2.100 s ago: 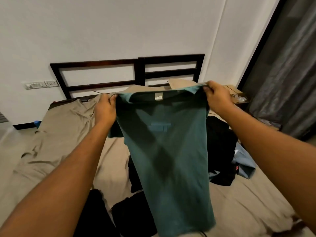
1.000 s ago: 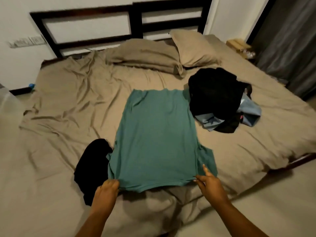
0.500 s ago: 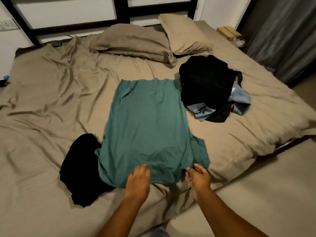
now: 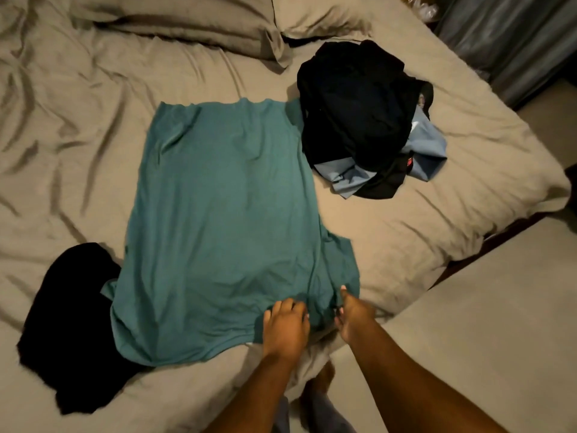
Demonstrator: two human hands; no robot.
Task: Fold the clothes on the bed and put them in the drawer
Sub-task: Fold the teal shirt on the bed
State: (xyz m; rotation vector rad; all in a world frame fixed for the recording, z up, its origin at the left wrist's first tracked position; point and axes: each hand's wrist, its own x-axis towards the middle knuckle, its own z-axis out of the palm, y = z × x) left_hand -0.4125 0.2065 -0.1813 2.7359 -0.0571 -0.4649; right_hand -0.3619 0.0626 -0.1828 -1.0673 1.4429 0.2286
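Teal shirt point(image 4: 224, 214) is laid flat for folding, its edge gathered under curled fingers of the left hand point(image 4: 285, 326) and pinched by the right hand point(image 4: 354, 317), sleeve point(image 4: 340, 264) just beyond.

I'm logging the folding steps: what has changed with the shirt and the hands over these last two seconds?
The teal T-shirt, earlier held up by both hands, was laid flat on the beige bed sheet. The left hand slid right along its near edge to beside the right hand, by the sleeve. The black garment and the black-and-blue clothes pile stayed put.
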